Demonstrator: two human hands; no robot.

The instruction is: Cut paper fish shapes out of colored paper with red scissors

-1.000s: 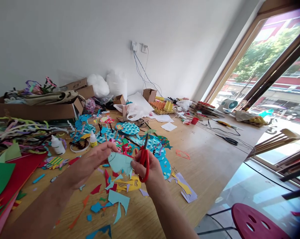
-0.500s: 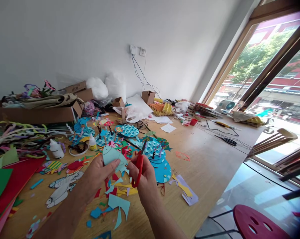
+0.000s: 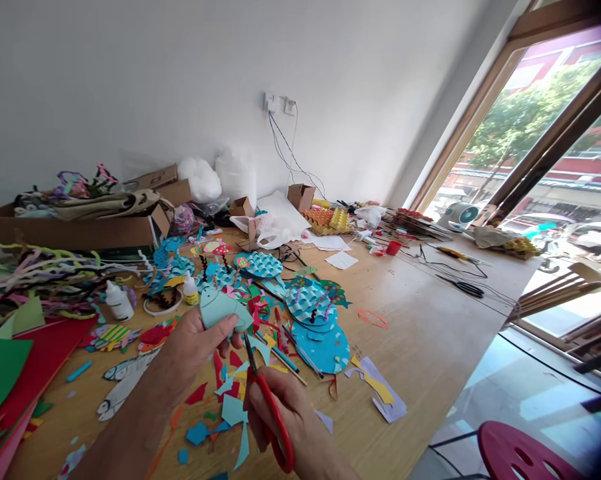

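Observation:
My left hand [image 3: 204, 347] pinches a light blue paper fish [image 3: 223, 308] with drawn outlines, its head pointing up and left. Red-handled scissors [image 3: 265, 407] are in my right hand [image 3: 285, 407], their dark blades directed upward near the fish's lower right edge. I cannot tell whether the blades touch the paper. Below lie light blue paper scraps [image 3: 234, 409] among red, yellow and blue cuttings. Several pens, one a blue marker [image 3: 283, 353], lie behind the scissors. White paper fish with drawn lines [image 3: 123, 393] are partly covered by my left forearm.
Glue bottles [image 3: 118, 301] stand at left beside a heap of pipe cleaners [image 3: 65, 287]. Blue egg-carton pieces [image 3: 310, 303] rest on blue discs [image 3: 325, 347]. Black scissors [image 3: 461, 287] and cables lie at right; a red stool [image 3: 525, 450] is beside the table [image 3: 405, 347].
The scissors have swung down from above the paper to below it, with my right hand lower. The fish's tail end now has a smooth rounded edge. The view has shifted slightly left.

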